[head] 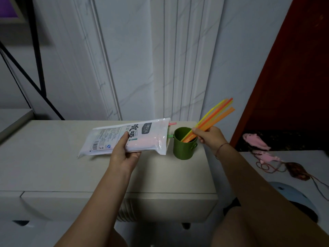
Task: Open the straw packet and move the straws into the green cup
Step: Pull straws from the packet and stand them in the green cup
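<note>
My left hand [124, 154] grips the white straw packet [114, 138] from below and holds it flat above the cabinet top. Its open end faces right, with a pink straw tip [172, 124] and a green one [170, 136] sticking out. The green cup [183, 148] stands upright just right of the packet's mouth. My right hand [209, 137] holds a bunch of orange and yellow straws [216, 115]. Their lower ends dip into the cup and their upper ends slant up to the right.
The cream cabinet top [71, 166] has its front edge near me and its right edge just past the cup. A marbled wall panel [135, 59] rises behind. A surface with pink toys [256, 139] and cords lies to the right. A black metal frame [38, 50] stands at left.
</note>
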`<state>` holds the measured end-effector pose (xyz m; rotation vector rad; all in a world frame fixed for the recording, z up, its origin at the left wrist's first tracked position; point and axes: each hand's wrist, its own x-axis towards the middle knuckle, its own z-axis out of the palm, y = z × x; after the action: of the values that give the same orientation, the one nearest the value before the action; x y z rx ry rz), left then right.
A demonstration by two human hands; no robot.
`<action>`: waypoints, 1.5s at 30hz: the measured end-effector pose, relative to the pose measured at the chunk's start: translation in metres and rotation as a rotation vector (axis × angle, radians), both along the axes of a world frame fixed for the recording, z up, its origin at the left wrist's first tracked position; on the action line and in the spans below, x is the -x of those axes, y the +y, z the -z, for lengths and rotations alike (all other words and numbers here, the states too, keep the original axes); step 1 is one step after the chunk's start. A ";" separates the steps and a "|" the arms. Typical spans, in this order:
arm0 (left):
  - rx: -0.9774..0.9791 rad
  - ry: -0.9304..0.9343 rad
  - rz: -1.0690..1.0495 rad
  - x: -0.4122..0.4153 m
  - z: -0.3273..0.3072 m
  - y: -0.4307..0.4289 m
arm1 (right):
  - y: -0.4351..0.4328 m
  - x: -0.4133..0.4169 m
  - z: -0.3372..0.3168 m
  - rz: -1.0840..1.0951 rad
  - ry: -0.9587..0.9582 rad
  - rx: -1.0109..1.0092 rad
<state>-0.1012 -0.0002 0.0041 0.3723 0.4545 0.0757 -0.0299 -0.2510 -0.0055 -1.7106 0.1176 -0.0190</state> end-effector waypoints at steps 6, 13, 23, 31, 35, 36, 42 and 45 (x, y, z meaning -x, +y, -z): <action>0.005 -0.014 -0.001 0.003 0.000 -0.006 | -0.005 0.032 -0.009 0.065 0.115 -0.077; -0.191 -0.136 0.005 0.013 -0.013 -0.019 | 0.045 0.073 -0.022 -0.015 0.213 -0.717; -0.596 -0.322 -0.100 0.026 -0.038 -0.026 | 0.082 0.065 -0.021 0.058 0.309 -1.158; -0.571 -0.359 -0.077 0.023 -0.045 -0.021 | 0.081 0.068 -0.025 0.075 0.314 -1.111; -0.284 -0.228 -0.053 0.020 -0.038 -0.006 | 0.078 0.072 -0.030 0.052 0.190 -0.900; -0.238 -0.215 -0.051 0.020 -0.036 -0.003 | 0.076 0.073 -0.030 0.026 0.153 -0.768; -0.106 -0.181 -0.041 0.025 -0.029 -0.006 | 0.070 0.071 -0.029 0.034 -0.075 -0.402; -0.076 -0.161 -0.010 0.025 -0.026 -0.014 | 0.069 0.073 -0.034 0.010 -0.149 -0.317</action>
<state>-0.1266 -0.0140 0.0302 0.4356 0.2948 0.1318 -0.1032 -0.1818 0.0280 -1.3863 0.0169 -0.1286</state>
